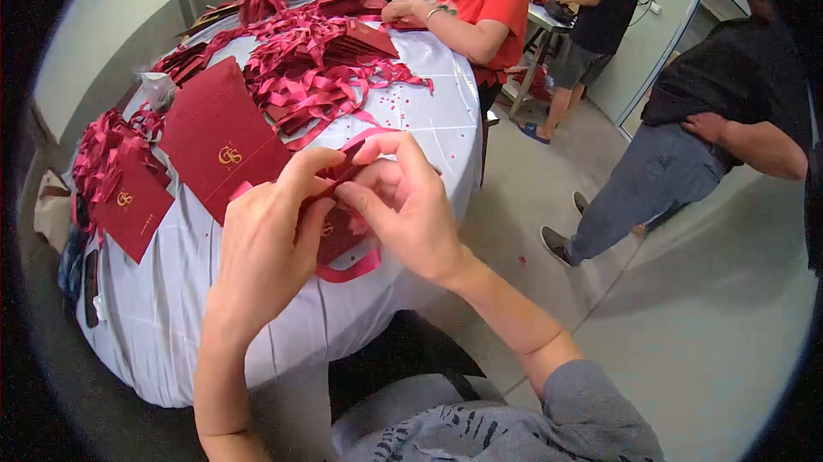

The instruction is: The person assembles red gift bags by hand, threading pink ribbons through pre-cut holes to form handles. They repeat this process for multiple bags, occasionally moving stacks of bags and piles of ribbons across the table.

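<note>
Both my hands are raised over the near edge of the table, close together. The fingers of my left hand (274, 222) pinch the upper edge of a small dark red gift bag (339, 239) with a gold logo. Opposite it, the thumb and fingers of my right hand (399, 205) grip the same edge. A pink-red ribbon (353, 270) loops below the hands. My fingers hide most of the bag's top. Beyond my left hand lies a larger red bag (225, 141) with a gold emblem.
A white cloth covers the round table (197, 325). A heap of red ribbons (300, 68) and bags fills its far side; more ribboned bags (129, 192) lie at left. A person in red (484, 16) works across the table. Another person (686, 128) stands at right.
</note>
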`<state>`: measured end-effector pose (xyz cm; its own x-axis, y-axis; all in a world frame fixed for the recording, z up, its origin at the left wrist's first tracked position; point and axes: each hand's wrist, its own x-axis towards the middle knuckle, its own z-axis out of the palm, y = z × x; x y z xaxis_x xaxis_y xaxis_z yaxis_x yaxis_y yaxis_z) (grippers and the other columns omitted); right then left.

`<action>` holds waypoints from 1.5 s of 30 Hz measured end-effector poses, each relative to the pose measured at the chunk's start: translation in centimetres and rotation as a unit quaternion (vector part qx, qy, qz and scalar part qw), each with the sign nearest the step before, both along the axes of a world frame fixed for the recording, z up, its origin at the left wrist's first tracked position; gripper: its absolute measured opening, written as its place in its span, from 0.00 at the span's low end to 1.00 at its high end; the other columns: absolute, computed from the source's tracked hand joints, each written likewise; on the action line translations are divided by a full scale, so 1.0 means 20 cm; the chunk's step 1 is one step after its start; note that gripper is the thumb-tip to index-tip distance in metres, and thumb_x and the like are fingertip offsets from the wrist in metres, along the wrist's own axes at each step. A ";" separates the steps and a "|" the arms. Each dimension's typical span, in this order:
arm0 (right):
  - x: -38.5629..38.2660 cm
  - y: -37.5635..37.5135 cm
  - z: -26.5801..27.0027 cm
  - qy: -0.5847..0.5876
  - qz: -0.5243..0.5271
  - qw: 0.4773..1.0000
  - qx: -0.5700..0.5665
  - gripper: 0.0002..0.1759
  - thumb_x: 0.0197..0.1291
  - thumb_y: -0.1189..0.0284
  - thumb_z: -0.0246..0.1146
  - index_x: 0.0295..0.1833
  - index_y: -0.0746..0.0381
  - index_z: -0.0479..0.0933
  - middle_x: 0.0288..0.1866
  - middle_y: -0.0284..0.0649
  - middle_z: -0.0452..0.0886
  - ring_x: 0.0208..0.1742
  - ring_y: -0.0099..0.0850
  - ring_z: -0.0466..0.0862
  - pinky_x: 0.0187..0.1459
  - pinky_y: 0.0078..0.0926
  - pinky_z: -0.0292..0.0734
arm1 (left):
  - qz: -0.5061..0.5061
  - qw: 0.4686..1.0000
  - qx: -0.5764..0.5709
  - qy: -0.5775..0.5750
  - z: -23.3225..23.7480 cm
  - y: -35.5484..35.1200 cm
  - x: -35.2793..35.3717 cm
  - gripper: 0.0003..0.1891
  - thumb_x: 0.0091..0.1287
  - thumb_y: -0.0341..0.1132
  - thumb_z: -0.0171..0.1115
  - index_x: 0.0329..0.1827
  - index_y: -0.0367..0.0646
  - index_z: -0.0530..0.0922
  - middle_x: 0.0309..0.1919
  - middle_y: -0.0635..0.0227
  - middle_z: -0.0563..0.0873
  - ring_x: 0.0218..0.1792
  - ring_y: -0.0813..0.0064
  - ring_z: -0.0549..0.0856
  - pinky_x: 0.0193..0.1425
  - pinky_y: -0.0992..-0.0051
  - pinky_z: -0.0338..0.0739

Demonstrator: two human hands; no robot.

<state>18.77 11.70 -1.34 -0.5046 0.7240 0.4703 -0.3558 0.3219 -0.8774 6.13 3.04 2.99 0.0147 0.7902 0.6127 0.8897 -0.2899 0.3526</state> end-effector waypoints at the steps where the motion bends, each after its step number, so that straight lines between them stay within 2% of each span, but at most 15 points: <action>1: 0.00 0.02 0.02 -0.036 -0.001 0.999 0.022 0.14 0.57 0.82 0.60 0.45 0.65 0.64 0.26 0.39 0.78 0.28 0.21 0.80 0.28 0.19 0.72 | -0.011 1.000 -0.002 -0.022 0.00 0.00 -0.01 0.16 0.57 0.23 0.58 0.50 0.42 0.73 0.32 0.61 0.84 0.31 0.63 0.84 0.35 0.68 0.75; 6: 0.04 0.11 0.12 -0.140 -0.103 0.928 0.328 0.07 0.53 0.72 0.65 0.35 0.63 0.76 0.29 0.45 0.74 0.34 0.41 0.77 0.37 0.37 0.72 | -0.002 0.999 0.018 -0.031 -0.03 0.00 -0.03 0.17 0.56 0.24 0.61 0.49 0.42 0.72 0.31 0.62 0.84 0.32 0.63 0.84 0.33 0.68 0.75; 8: 0.05 0.15 0.19 -0.190 -0.116 0.888 0.401 0.06 0.53 0.72 0.65 0.34 0.62 0.79 0.32 0.48 0.74 0.38 0.42 0.76 0.40 0.36 0.71 | 0.004 0.998 0.056 -0.006 -0.04 0.01 -0.03 0.17 0.54 0.24 0.63 0.46 0.40 0.70 0.32 0.62 0.84 0.31 0.62 0.84 0.33 0.68 0.75; 10: 0.03 0.21 0.22 -0.185 -0.095 0.890 0.406 0.08 0.54 0.69 0.64 0.30 0.63 0.80 0.31 0.49 0.74 0.38 0.43 0.75 0.42 0.35 0.71 | 0.006 0.998 0.056 -0.012 -0.05 0.00 -0.02 0.16 0.54 0.24 0.63 0.45 0.40 0.70 0.33 0.62 0.83 0.32 0.62 0.84 0.33 0.67 0.74; 12: 0.01 0.27 0.27 -0.260 0.048 0.868 0.420 0.12 0.54 0.66 0.63 0.30 0.64 0.81 0.30 0.49 0.74 0.40 0.43 0.75 0.43 0.33 0.71 | 0.004 0.998 0.054 -0.014 -0.05 0.00 -0.01 0.15 0.54 0.24 0.63 0.43 0.39 0.69 0.33 0.62 0.83 0.32 0.61 0.84 0.33 0.67 0.74; 15: -0.06 0.36 0.43 -0.425 0.257 0.797 0.343 0.11 0.55 0.69 0.62 0.32 0.66 0.81 0.25 0.41 0.80 0.29 0.30 0.77 0.35 0.27 0.72 | 0.009 0.999 0.043 -0.007 -0.03 -0.01 0.01 0.14 0.54 0.24 0.63 0.41 0.39 0.69 0.31 0.62 0.82 0.31 0.61 0.82 0.34 0.67 0.73; 21: -0.17 0.31 0.58 -0.620 0.185 0.698 0.308 0.17 0.43 0.57 0.69 0.35 0.58 0.85 0.25 0.34 0.81 0.26 0.25 0.77 0.26 0.26 0.69 | 0.036 0.995 0.053 0.080 -0.01 -0.01 0.04 0.09 0.55 0.24 0.62 0.37 0.38 0.72 0.30 0.61 0.81 0.31 0.60 0.78 0.38 0.68 0.70; 25: -0.14 0.27 0.56 -0.600 0.123 0.740 0.277 0.16 0.41 0.61 0.67 0.35 0.58 0.85 0.27 0.35 0.81 0.24 0.27 0.77 0.26 0.27 0.70 | 0.042 0.994 0.057 0.086 -0.02 -0.01 0.06 0.09 0.55 0.24 0.61 0.38 0.38 0.72 0.31 0.61 0.81 0.32 0.60 0.78 0.38 0.67 0.70; 28: -0.13 0.30 0.39 -0.461 0.094 0.850 0.236 0.12 0.44 0.66 0.65 0.31 0.64 0.84 0.23 0.39 0.81 0.25 0.26 0.78 0.28 0.27 0.73 | 0.048 0.997 0.049 0.040 -0.03 0.00 0.05 0.09 0.56 0.23 0.60 0.38 0.38 0.73 0.31 0.60 0.81 0.33 0.59 0.79 0.39 0.67 0.70; 30: -0.10 0.29 0.33 -0.439 0.101 0.864 0.225 0.11 0.46 0.68 0.64 0.29 0.65 0.83 0.21 0.39 0.80 0.26 0.24 0.78 0.29 0.27 0.73 | 0.041 0.998 0.039 0.029 -0.03 0.00 0.04 0.08 0.56 0.21 0.59 0.38 0.37 0.72 0.31 0.60 0.81 0.33 0.60 0.79 0.38 0.67 0.70; 32: -0.08 0.28 0.29 -0.263 0.059 0.952 0.149 0.11 0.40 0.70 0.64 0.18 0.68 0.79 0.21 0.49 0.81 0.23 0.35 0.81 0.32 0.32 0.77 | 0.036 0.998 0.031 0.029 -0.03 0.00 0.05 0.09 0.56 0.21 0.59 0.38 0.37 0.72 0.31 0.60 0.81 0.32 0.60 0.79 0.38 0.68 0.70; 33: -0.10 0.30 0.31 -0.251 0.014 0.947 0.198 0.11 0.42 0.70 0.65 0.20 0.70 0.79 0.20 0.48 0.80 0.21 0.32 0.80 0.29 0.33 0.75 | 0.033 0.999 0.025 0.028 -0.02 -0.01 0.06 0.09 0.56 0.21 0.59 0.38 0.38 0.72 0.30 0.61 0.82 0.32 0.60 0.79 0.38 0.68 0.70; 35: -0.12 0.32 0.33 -0.152 0.041 0.986 0.057 0.10 0.42 0.71 0.64 0.19 0.69 0.80 0.19 0.48 0.80 0.19 0.30 0.79 0.28 0.32 0.75 | 0.042 0.998 0.003 0.040 -0.01 -0.02 0.07 0.09 0.56 0.20 0.59 0.39 0.37 0.74 0.31 0.59 0.81 0.34 0.64 0.81 0.40 0.71 0.74; 40: -0.19 0.48 0.33 -0.123 -0.150 0.964 0.180 0.12 0.42 0.71 0.60 0.13 0.64 0.79 0.11 0.48 0.75 0.18 0.36 0.80 0.31 0.31 0.77 | 0.028 0.999 -0.004 0.021 -0.01 -0.01 0.06 0.06 0.58 0.21 0.57 0.37 0.39 0.73 0.28 0.61 0.81 0.30 0.62 0.80 0.36 0.69 0.69; 45: -0.30 0.60 0.31 -0.092 -0.232 0.950 0.189 0.15 0.44 0.70 0.61 0.10 0.64 0.76 0.12 0.51 0.75 0.17 0.40 0.79 0.34 0.33 0.77 | 0.051 0.998 -0.014 0.042 0.01 -0.02 0.06 0.04 0.61 0.26 0.58 0.38 0.38 0.74 0.26 0.60 0.80 0.29 0.61 0.79 0.35 0.68 0.69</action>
<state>12.80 23.68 4.79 -0.2714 0.6857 0.6754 0.0498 0.7108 -0.7016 7.29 2.63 3.16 -0.0156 0.8073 0.5900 0.9407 -0.1882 0.2824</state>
